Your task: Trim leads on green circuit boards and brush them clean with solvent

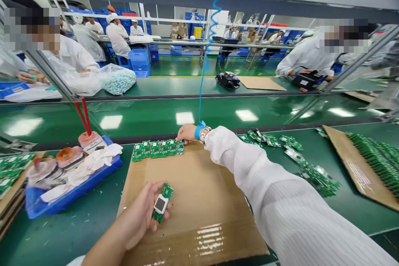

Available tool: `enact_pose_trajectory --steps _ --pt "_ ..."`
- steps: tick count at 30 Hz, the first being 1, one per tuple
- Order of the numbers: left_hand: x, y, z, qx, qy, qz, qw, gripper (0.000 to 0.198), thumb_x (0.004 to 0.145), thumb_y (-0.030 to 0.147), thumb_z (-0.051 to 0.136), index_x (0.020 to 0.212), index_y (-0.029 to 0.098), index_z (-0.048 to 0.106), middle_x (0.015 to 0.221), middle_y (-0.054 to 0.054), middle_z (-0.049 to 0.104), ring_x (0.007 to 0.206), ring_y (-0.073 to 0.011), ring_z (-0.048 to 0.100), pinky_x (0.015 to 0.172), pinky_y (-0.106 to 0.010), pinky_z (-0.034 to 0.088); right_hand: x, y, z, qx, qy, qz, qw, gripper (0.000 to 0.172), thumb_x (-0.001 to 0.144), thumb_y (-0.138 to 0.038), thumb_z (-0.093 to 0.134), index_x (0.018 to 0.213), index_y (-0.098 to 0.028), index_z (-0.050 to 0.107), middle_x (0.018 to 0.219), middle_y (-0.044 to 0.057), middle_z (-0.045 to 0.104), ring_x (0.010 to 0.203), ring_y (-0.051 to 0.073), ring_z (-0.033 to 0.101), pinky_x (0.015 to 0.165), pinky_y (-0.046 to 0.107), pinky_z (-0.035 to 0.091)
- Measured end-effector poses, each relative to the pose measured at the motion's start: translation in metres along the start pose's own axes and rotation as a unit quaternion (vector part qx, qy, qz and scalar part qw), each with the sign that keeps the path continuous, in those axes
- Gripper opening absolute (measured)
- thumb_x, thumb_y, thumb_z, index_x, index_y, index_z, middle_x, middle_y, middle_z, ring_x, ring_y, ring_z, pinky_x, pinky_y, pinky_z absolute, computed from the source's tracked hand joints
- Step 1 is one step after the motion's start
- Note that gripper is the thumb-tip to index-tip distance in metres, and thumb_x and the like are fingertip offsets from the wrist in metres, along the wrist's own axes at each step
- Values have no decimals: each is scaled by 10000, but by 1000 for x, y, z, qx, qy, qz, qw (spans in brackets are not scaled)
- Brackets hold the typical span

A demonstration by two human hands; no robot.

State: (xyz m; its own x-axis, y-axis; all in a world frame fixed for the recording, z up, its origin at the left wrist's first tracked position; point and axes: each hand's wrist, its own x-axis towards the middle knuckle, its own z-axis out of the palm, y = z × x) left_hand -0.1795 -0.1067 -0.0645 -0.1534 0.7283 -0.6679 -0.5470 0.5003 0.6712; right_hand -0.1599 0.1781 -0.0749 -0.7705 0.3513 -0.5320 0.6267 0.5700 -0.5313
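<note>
Our left hand (pixel 144 212) is half curled, palm up, with thumb and fingers closed about the edges of a green circuit board (pixel 161 204). Our right hand (pixel 186 133) reaches to the far edge of the cardboard sheet (pixel 202 199), its fingertips drawn together at the end board (pixel 180 147) of a row of boards (pixel 158 149); we cannot tell whether they grip it.

The held board is above the cardboard's left part. Its long axis runs aslant, one end pointing away from us and slightly right, the other back toward us and left; a white-framed dark square faces up. The row's boards stand side by side, their longer sides running away from us.

We see print on the containers (pixel 91 143) in the blue tray (pixel 75 194) at left, but it is too small for us to read. White cloths (pixel 84 170) lie there too, and red sticks (pixel 83 118) rise from one container. Our white sleeve (pixel 249 174) crosses the cardboard, hiding some of its right side. Beyond it lie loose boards (pixel 319 178) and another cardboard sheet (pixel 352 160) bearing stacked boards (pixel 377 160). A blue coiled cord (pixel 215 6) hangs down to our right wrist strap (pixel 198 132).
</note>
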Motion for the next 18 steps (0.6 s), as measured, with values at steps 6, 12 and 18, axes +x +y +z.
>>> enact_pose_trajectory --steps 6,12,18 --pt "-3 0 -1 0 -4 5 1000 556 931 525 228 1326 147 331 733 -51 581 597 -140 545 350 -146 316 -8 -7 2 -37 12 24 999 319 903 -347 541 1154 -152 560 1138 80 590 964 181 599 815 385 525" --pt "-3 3 4 -1 3 9 1000 525 946 487 212 1322 140 328 734 -57 587 595 -142 554 344 -147 335 -16 -18 11 -90 42 24 995 322 903 -351 539 1159 -157 562 1169 80 579 999 195 589 843 398 515" --pt "-7 4 6 5 6 11 1000 495 955 458 207 1305 131 334 727 -52 572 592 -135 554 347 -141 344 -21 -20 13 -112 91 -6 989 321 902 -351 540 1160 -159 562 1173 81 577 1004 196 587 848 400 513"
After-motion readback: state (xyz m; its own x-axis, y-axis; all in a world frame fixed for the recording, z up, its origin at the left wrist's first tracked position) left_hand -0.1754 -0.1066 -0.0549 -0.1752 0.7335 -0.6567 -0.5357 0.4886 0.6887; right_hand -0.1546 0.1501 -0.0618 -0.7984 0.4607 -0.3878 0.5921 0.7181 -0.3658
